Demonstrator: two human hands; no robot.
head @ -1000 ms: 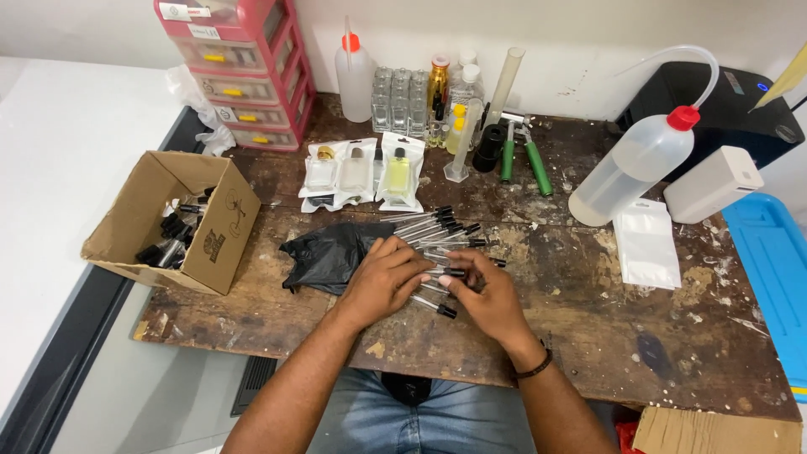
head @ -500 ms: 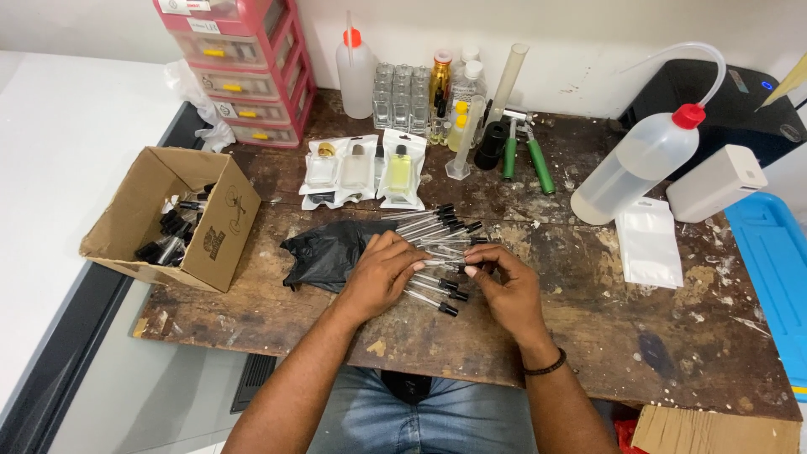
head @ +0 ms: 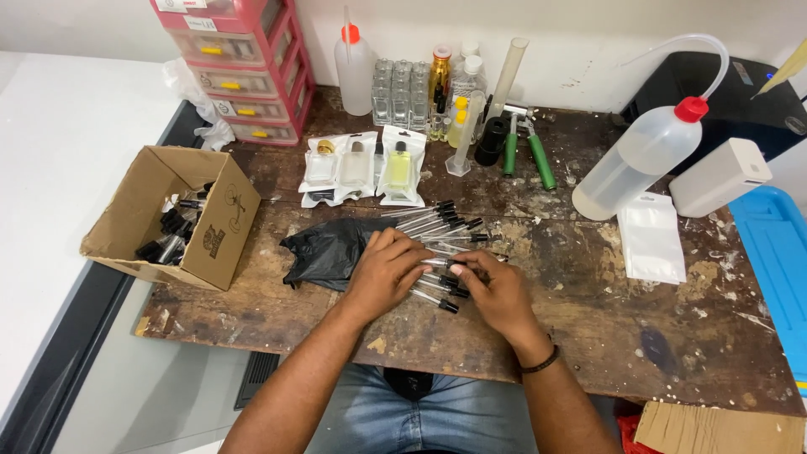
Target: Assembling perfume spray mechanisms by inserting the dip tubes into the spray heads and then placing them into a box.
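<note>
— What are the hands doing?

— The left hand [head: 385, 273] lies spread flat on the thin glass tubes [head: 437, 231] with black caps. The right hand [head: 496, 290] pinches one tube [head: 437, 263] at its end — its grip pressed together.

— Where are the tubes?

— In a row on the wooden surface [head: 588, 319], beside a black bag [head: 324, 250].

— Are they easy to hold?

— They look light, smooth and easy to break — hold them gently by the cap.

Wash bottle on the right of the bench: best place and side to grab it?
Take the wash bottle around its translucent body, below the red cap, coming from the front. It looks tilted with the cap to the right, so wrap the grip across the body. Avoid the thin curved tube at the top, probably too flimsy to hold.
</note>
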